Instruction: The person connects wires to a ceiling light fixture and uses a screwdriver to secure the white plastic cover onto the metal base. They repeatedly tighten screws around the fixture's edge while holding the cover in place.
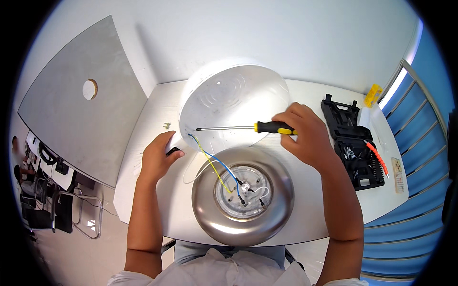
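Observation:
My right hand (305, 138) grips a screwdriver (248, 127) by its yellow and black handle, with the thin shaft pointing left over a white round lamp cover (234, 97). My left hand (157, 157) rests on the white table (143, 138) at the cover's left edge, its fingers on a small black part (174, 151). In front of me lies a round brushed-metal lamp base (242, 195), face up. Blue, yellow and white wires (214, 167) run from its middle toward the cover.
An open black tool case (355, 143) with bits and an orange flexible shaft (377, 155) lies at the right. Small screws (166, 125) sit on the table at the left. A grey panel with a round hole (81, 100) stands left. Blue partitions stand right.

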Demonstrator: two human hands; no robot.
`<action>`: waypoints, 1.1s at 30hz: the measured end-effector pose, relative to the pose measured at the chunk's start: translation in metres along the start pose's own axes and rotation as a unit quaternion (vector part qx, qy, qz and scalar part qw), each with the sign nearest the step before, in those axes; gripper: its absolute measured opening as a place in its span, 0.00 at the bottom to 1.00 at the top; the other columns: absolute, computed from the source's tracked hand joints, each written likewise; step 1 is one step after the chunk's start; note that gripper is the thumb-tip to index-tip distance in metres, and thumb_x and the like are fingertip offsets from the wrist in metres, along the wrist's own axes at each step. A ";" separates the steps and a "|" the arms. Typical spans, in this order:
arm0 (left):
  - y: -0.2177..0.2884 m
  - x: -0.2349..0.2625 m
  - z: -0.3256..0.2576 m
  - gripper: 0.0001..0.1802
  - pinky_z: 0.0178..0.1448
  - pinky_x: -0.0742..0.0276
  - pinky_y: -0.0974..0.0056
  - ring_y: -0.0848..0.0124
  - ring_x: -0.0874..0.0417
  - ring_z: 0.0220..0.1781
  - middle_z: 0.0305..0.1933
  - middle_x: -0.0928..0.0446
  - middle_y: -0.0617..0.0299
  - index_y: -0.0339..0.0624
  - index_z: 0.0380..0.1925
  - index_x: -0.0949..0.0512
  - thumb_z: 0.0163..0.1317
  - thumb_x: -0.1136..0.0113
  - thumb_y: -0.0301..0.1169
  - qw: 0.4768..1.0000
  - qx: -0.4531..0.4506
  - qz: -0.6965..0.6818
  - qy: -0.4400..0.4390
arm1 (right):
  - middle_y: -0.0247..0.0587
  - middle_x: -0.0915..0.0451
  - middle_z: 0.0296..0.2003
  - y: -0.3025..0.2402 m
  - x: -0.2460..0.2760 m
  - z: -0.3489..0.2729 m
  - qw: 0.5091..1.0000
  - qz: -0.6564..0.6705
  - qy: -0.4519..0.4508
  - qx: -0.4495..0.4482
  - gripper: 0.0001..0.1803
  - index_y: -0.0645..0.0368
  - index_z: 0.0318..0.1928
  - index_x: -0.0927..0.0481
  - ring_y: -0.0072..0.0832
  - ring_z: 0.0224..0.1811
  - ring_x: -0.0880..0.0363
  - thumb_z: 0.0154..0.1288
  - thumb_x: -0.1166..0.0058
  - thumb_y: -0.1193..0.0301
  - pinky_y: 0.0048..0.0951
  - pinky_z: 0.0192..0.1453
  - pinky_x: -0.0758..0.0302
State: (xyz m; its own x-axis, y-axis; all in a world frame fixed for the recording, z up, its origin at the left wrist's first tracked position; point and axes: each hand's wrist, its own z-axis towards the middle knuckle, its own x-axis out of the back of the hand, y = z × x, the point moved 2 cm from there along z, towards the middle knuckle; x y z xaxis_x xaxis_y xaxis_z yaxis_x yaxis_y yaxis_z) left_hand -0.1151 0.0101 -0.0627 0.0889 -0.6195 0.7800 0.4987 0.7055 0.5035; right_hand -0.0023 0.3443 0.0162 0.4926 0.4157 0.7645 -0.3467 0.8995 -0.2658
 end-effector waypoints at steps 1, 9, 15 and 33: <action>0.001 -0.001 0.001 0.30 0.49 0.25 0.59 0.56 0.19 0.45 0.47 0.20 0.55 0.42 0.52 0.24 0.45 0.25 0.31 1.000 0.005 0.000 -0.005 | 0.33 0.28 0.32 -0.001 -0.003 0.004 1.000 0.001 -0.003 0.002 0.15 0.53 0.39 0.19 0.32 0.36 0.27 0.46 0.44 0.76 0.33 0.38 0.26; 0.004 -0.002 0.007 0.31 0.44 0.26 0.58 0.57 0.21 0.41 0.42 0.22 0.57 0.42 0.51 0.24 0.43 0.24 0.33 1.000 -0.008 -0.001 -0.013 | 0.34 0.29 0.29 -0.002 -0.020 0.028 0.999 -0.034 0.020 0.002 0.11 0.53 0.32 0.20 0.33 0.32 0.28 0.44 0.45 0.76 0.34 0.33 0.26; -0.002 -0.006 0.008 0.31 0.41 0.28 0.59 0.57 0.24 0.37 0.37 0.23 0.57 0.41 0.47 0.23 0.40 0.24 0.36 0.999 -0.043 -0.020 0.017 | 0.34 0.27 0.31 0.000 -0.018 0.026 0.999 -0.026 -0.024 -0.027 0.15 0.55 0.37 0.18 0.33 0.36 0.25 0.44 0.45 0.76 0.34 0.38 0.26; 0.004 -0.002 0.005 0.32 0.42 0.27 0.58 0.53 0.23 0.38 0.38 0.23 0.55 0.39 0.45 0.24 0.40 0.25 0.43 0.997 -0.074 -0.013 0.029 | 0.35 0.29 0.30 -0.002 -0.018 0.021 0.999 -0.030 0.026 0.023 0.12 0.54 0.32 0.22 0.34 0.36 0.25 0.42 0.45 0.77 0.36 0.30 0.24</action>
State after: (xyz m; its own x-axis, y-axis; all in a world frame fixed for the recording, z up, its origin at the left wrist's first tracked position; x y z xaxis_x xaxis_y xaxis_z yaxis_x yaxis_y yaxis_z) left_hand -0.1176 0.0163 -0.0603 0.1206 -0.6590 0.7424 0.6228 0.6326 0.4603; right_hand -0.0271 0.3320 0.0157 0.5537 0.3684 0.7467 -0.3514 0.9164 -0.1915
